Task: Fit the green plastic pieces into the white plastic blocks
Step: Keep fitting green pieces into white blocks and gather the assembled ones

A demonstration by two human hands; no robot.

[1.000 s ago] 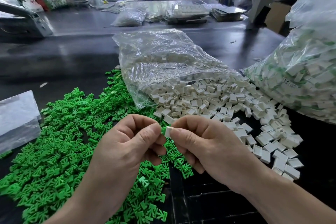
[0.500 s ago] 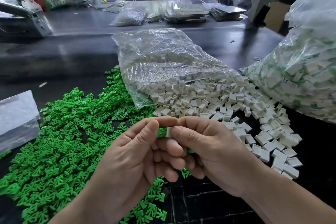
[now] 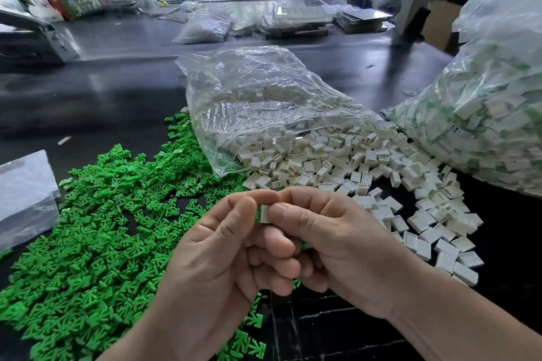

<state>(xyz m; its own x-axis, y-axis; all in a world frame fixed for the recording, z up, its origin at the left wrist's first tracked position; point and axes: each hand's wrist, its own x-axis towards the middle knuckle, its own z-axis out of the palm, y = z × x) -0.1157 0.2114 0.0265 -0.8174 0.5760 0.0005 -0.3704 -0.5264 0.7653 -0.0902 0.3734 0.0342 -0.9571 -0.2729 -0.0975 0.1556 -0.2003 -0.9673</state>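
Observation:
My left hand point(image 3: 223, 255) and my right hand point(image 3: 331, 243) meet in front of me above the table. Between their thumbs and forefingers they pinch one small white block point(image 3: 265, 213); a sliver of a green piece point(image 3: 258, 212) shows at its left edge, against my left thumb. A wide heap of loose green pieces point(image 3: 96, 228) covers the dark table to the left. Loose white blocks point(image 3: 366, 173) spill from a clear bag point(image 3: 258, 102) to the right.
A big clear bag of white blocks with green in them point(image 3: 484, 114) stands at the far right. A flat plastic bag point(image 3: 23, 193) lies at the left edge. Further bags and trays point(image 3: 293, 17) sit along the back of the black table point(image 3: 102, 97).
My hands have closed together: the left fingers now curl under and overlap the right ones. The green piece, plainly visible beside the block a second ago, now barely shows.

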